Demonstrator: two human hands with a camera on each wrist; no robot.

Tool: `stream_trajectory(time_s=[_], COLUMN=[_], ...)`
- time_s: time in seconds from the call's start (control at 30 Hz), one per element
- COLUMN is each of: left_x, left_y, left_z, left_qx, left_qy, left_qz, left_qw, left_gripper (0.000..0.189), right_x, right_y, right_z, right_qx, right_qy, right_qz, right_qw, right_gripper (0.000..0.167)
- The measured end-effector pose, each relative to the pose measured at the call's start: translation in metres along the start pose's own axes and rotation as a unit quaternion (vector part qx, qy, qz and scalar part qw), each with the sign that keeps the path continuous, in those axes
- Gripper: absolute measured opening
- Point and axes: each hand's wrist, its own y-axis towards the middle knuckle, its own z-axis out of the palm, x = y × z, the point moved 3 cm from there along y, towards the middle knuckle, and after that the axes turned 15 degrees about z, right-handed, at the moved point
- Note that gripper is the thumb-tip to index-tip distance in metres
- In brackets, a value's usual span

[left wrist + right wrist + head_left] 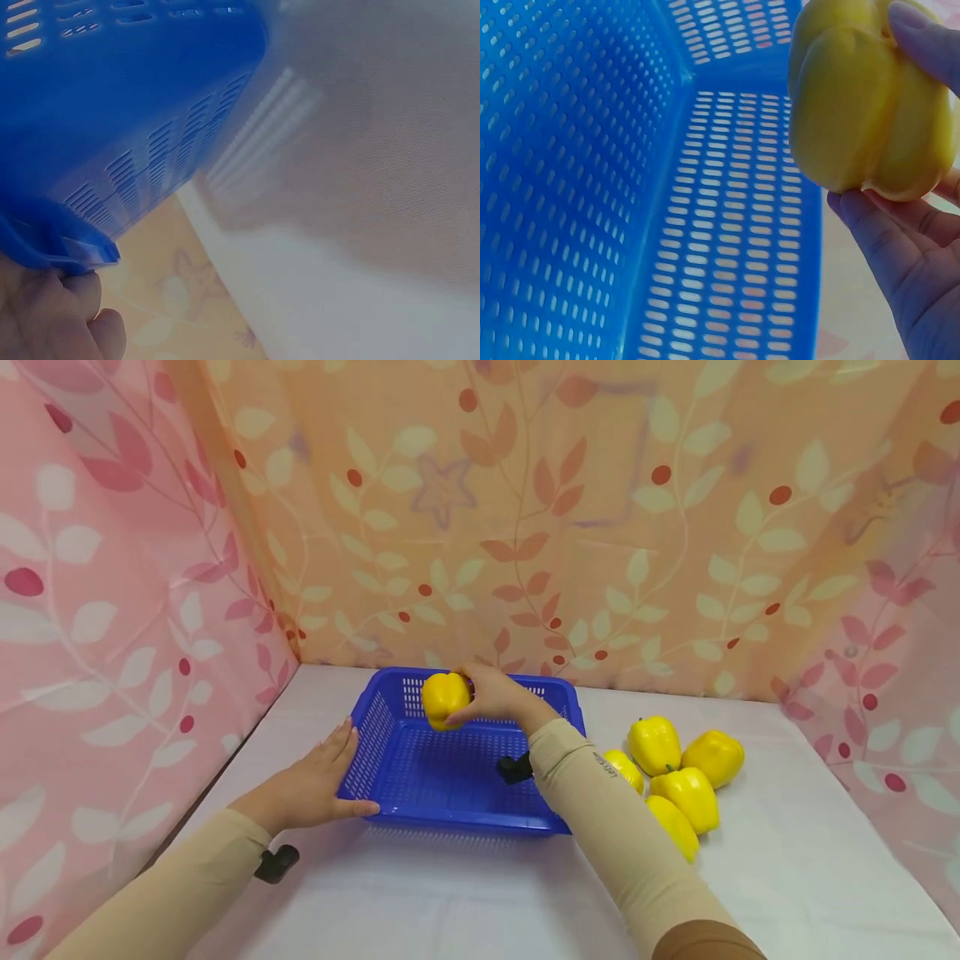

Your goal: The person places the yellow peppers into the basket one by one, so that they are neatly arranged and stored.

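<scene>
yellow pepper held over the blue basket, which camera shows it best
The right wrist view: the yellow pepper is large and close, its lobes clear, though clipped at the top. The head view shows it small, over the blue basket, partly covered by the right grip. The left wrist view doesn't show it.

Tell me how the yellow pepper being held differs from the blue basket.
The yellow pepper is rounded and lobed, while the blue basket is a wide, open-topped rectangle. The pepper is far smaller than the basket. The pepper's skin is smooth, whereas the basket's walls are pierced with rows of slots. Both are in contact with a person: the right grip holds the pepper, and the left grip touches the basket.
</scene>
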Motion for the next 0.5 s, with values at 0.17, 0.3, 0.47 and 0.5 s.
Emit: stream_trajectory(time_s=[0.17,0.3,0.47,0.5], left_x=[0.001,0.001,0.002,0.003], left_y=[-0.001,0.000,0.001,0.001], left_z=[0.004,0.004,0.003,0.003], left_qx=[0.002,0.006,0.011,0.012], left_qy=[0.000,-0.004,0.001,0.003], left_qz=[-0.004,-0.007,-0.007,-0.008], left_qw=[1.0000,0.9999,0.9999,0.9999], left_gripper=[0.118,0.116,0.118,0.119], right_x=[-0.001,-0.004,-0.008,-0.009], right_y=[0.007,0.010,0.016,0.018], right_z=[0.014,0.021,0.025,0.026], right_qx=[0.020,0.023,0.027,0.032], right_qy=[-0.010,-0.029,-0.047,-0.051], right_qz=[-0.001,0.007,0.013,0.014], right_qw=[0.9998,0.9993,0.9985,0.9981], right_gripper=[0.063,0.067,0.068,0.068])
